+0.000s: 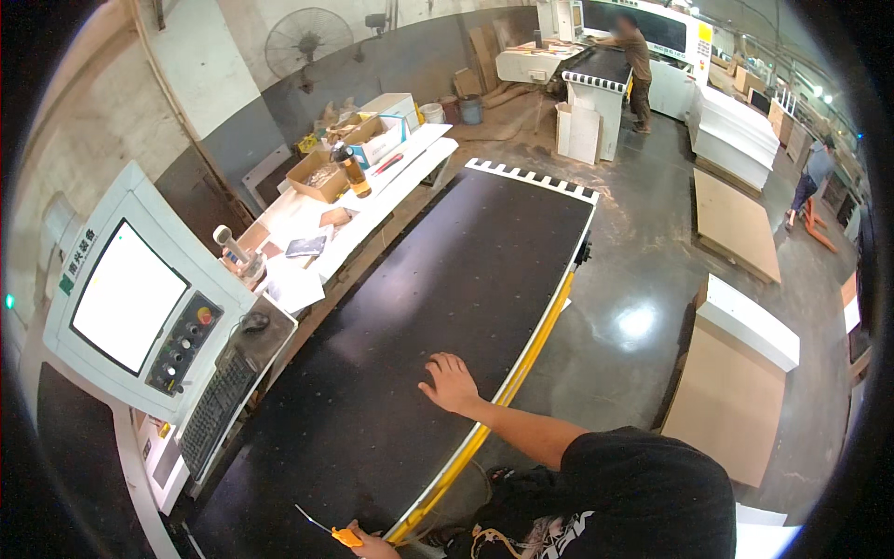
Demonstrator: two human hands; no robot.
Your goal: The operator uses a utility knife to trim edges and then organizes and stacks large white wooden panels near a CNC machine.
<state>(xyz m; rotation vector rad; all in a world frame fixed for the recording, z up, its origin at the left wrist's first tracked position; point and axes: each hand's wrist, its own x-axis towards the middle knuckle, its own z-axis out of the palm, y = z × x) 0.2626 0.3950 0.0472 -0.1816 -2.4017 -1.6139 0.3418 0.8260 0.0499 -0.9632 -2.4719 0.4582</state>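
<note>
My right hand (452,382) lies palm down on the black conveyor belt (410,279), its fingers spread, holding nothing. Low in the view, my left hand (372,548) is closed around a yellow air blow gun (347,537). The gun's long thin nozzle reaches up and left over the belt's near end. Part of my left hand is cut off by the lower edge. A yellow rail (531,363) follows the belt's side, close under my right forearm.
To the left stand a control panel with a lit screen (128,296), a keyboard (216,410) and a mouse (254,321). A white bench (372,219) carries boxes and a bottle (351,172). Brown boards (726,396) lie right. Another person (636,61) works at a far machine.
</note>
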